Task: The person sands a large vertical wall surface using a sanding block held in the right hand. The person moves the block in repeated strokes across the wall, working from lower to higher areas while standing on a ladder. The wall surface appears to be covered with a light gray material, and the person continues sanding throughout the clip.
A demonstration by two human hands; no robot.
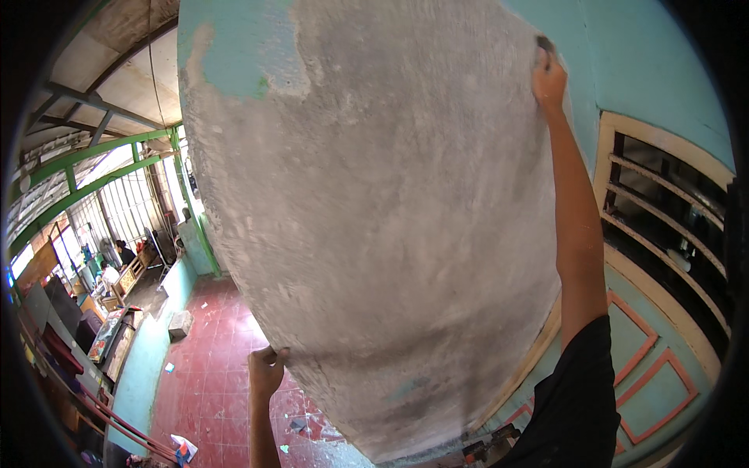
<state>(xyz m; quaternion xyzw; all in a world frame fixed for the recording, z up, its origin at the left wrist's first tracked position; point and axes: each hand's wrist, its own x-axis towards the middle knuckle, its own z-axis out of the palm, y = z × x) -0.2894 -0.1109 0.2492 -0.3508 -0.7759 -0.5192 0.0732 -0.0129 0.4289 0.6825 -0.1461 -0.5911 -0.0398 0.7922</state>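
Note:
A tall wall fills the middle, mostly bare grey plaster with teal paint left at its upper left. High at the wall's right side, my right hand is closed round a small dark object, slightly blurred, whose kind I cannot make out. It is close to the border between the grey surface and the teal paint. Lower down, my left hand is at the wall's left edge. Its fingers are curled together against that edge, and a small dark bit shows at their tips. What they grip, if anything, is hidden.
Red floor tiles with scattered debris lie below left, beside a low teal wall and a grey block. A barred window and teal panels with orange trim stand right. People are far left.

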